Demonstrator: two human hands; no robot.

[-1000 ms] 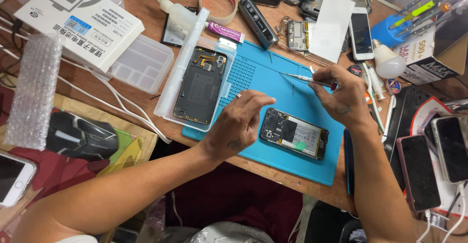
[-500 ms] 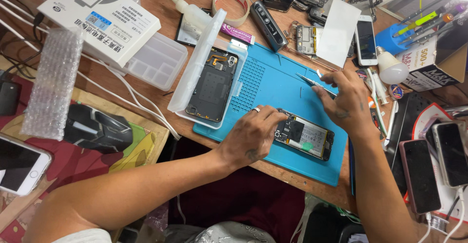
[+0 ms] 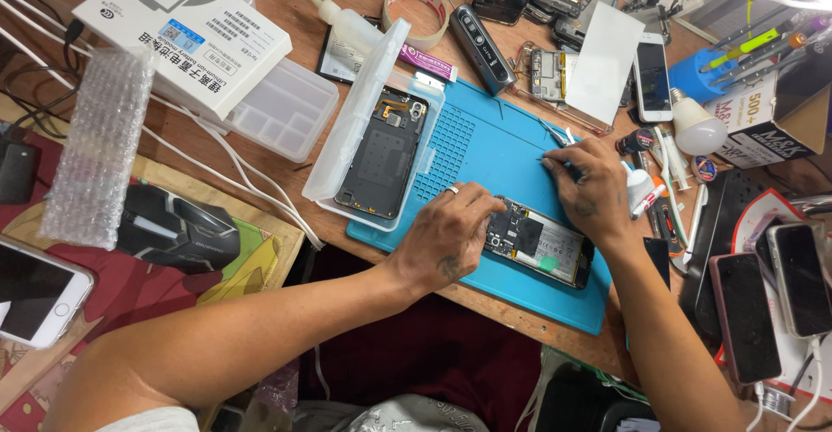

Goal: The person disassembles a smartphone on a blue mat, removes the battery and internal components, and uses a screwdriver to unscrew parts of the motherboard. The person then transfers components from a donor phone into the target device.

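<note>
A black phone back cover (image 3: 381,162) lies in a clear plastic tray. On the blue silicone work mat (image 3: 485,150), the left hand (image 3: 446,237) pins the opened phone with exposed circuit board (image 3: 542,246), fingers curled. The right hand (image 3: 588,185) pinches thin metal tweezers (image 3: 555,136). Steady, flat pressure probably suits fine board work.

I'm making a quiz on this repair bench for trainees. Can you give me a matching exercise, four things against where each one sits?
Things:
1. opened phone
2. black mouse
3. white bulb
4. roll of tape

Places:
A. far edge of the desk, beyond the blue mat
B. on the blue mat, under the left hand
C. right of the right hand, by the blue tool holder
D. left of the mat, near the bubble wrap

Pairs: 1-B, 2-D, 3-C, 4-A
</note>
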